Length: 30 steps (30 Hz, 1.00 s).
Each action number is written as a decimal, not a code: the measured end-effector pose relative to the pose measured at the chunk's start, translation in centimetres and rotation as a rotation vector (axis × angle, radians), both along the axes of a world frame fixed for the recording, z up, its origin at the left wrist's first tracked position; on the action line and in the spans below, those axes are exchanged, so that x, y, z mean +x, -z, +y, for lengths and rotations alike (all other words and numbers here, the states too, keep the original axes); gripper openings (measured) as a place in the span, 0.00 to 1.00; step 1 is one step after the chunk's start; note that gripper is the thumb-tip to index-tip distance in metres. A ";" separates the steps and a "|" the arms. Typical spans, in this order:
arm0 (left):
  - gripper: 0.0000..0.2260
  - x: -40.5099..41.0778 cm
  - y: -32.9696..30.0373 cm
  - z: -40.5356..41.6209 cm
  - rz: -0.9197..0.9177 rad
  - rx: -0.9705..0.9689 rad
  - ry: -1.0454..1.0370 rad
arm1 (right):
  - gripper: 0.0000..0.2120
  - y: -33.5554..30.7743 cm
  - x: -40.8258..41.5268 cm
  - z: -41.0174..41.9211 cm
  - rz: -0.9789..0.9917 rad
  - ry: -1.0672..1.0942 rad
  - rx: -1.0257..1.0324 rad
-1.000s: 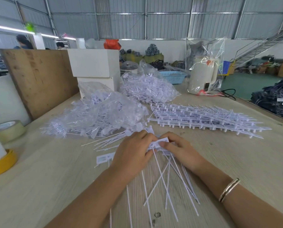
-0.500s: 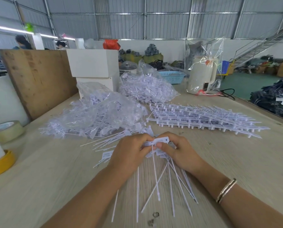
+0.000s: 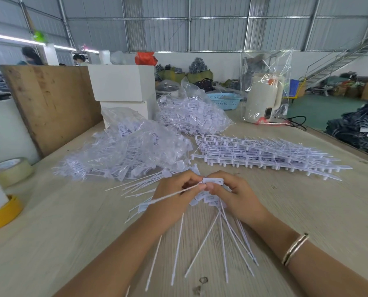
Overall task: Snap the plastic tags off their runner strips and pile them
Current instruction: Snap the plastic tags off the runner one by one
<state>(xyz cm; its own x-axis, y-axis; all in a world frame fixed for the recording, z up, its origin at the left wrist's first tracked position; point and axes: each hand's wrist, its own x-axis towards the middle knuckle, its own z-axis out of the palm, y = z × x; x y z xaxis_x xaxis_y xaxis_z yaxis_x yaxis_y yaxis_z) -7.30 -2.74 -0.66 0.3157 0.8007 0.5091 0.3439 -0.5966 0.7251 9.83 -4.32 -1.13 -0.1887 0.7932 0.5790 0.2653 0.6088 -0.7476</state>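
Lifted since before, the left hand point(image 3: 174, 194) and right hand point(image 3: 236, 196) pinch one tag point(image 3: 213, 181) between fingertips.

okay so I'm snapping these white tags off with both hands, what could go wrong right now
The tag is pinched only by the fingertips of the left hand and right hand, so it may slip or fly off as it snaps. Loose tags fan out under your wrists; a forearm sweep could scatter them instead of piling them.

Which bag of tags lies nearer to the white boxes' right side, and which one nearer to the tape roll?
The far bag lies right of the boxes; the near bag is closer to the tape roll.
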 end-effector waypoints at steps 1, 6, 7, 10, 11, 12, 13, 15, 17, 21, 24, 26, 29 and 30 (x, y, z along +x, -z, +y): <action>0.05 0.1 0.0 0.1 -0.022 -0.006 0.004 | 0.06 0.0 0.0 0.0 0.031 -0.018 -0.017; 0.05 0.1 -0.3 0.2 -0.234 -0.138 0.043 | 0.10 -0.1 0.4 0.1 0.197 0.001 -0.118; 0.06 0.0 -0.2 0.2 -0.194 -0.118 0.027 | 0.09 -0.2 0.5 0.1 0.208 0.023 -0.144; 0.06 -0.2 0.1 0.1 -0.013 0.007 -0.043 | 0.05 0.0 0.7 0.5 0.057 0.148 -0.170; 0.06 -0.2 0.1 0.1 0.062 0.062 -0.066 | 0.04 0.2 0.8 0.8 -0.030 0.206 -0.177; 0.07 -0.3 0.2 0.0 0.139 0.114 -0.093 | 0.03 0.4 0.9 1.0 -0.133 0.261 -0.195; 0.08 -0.3 0.2 0.1 0.200 0.148 -0.118 | 0.02 0.6 1.0 1.2 -0.239 0.305 -0.227; 0.10 -0.4 0.2 0.2 0.260 0.158 -0.156 | 0.03 1.0 1.1 1.3 -0.413 0.351 -0.275; 0.10 -0.4 0.3 0.2 0.287 0.144 -0.194 | 0.06 1.3 1.1 1.3 -0.495 0.361 -0.274; 0.09 -0.5 0.3 0.2 0.352 0.159 -0.231 | 0.15 1.4 0.7 1.4 -0.573 0.406 -0.248; 0.09 -0.4 0.3 -0.1 0.402 0.185 -0.238 | 0.15 1.0 0.6 1.1 -0.490 0.437 -0.151; 0.10 -0.3 0.2 -0.2 0.429 0.217 -0.223 | 0.08 0.7 0.4 0.6 -0.419 0.417 -0.068; 0.09 -0.1 -0.1 -0.3 0.464 0.275 -0.179 | 0.07 0.4 -0.3 0.0 -0.378 0.327 -0.058; 0.09 0.0 -0.1 -0.3 0.480 0.290 -0.168 | 0.09 0.4 -0.6 -0.2 -0.384 0.300 -0.072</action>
<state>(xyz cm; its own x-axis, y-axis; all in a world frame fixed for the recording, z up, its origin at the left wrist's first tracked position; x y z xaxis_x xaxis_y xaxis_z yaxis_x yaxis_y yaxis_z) -7.28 -3.08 -0.51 0.4458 0.7091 0.5463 0.7006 -0.6563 0.2803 9.22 -4.51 -1.50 -0.1353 0.8806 0.4541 0.6856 0.4141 -0.5987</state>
